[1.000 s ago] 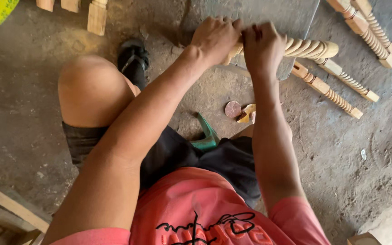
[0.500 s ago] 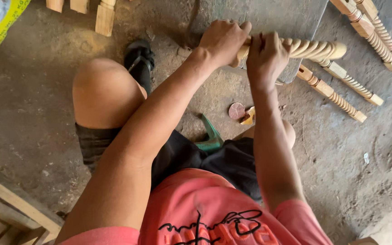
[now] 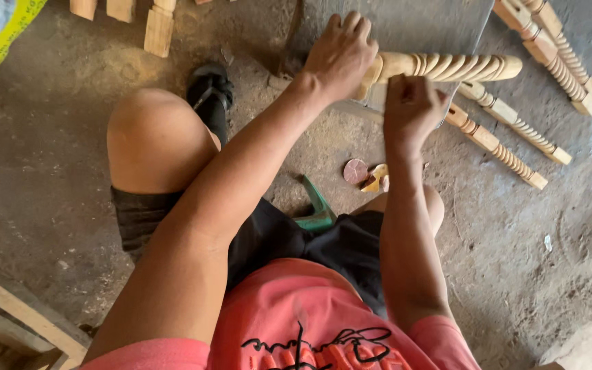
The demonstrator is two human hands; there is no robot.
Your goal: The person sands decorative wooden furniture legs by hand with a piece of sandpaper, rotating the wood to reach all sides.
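Note:
A pale twisted wooden spindle (image 3: 457, 66) lies across a grey metal plate (image 3: 419, 24) in front of me. My left hand (image 3: 340, 55) grips the spindle's left end. My right hand (image 3: 411, 109) is closed just below the spindle's middle, fingers curled against it; whatever it may pinch is hidden. I sit on the ground with my bare left knee (image 3: 152, 133) raised and a black sandal (image 3: 210, 92) on my foot.
More turned spindles (image 3: 508, 130) lie on the dirt floor at the right, others (image 3: 556, 48) at the top right. Wood blocks (image 3: 159, 27) lie at the top. A green tool (image 3: 316, 209) and small round pieces (image 3: 356, 171) sit between my legs. A wooden frame (image 3: 15, 315) is at the bottom left.
The view has shifted, so everything sits further right. My right hand has slid from the top of the spindle to just below it. My left hand still grips the end.

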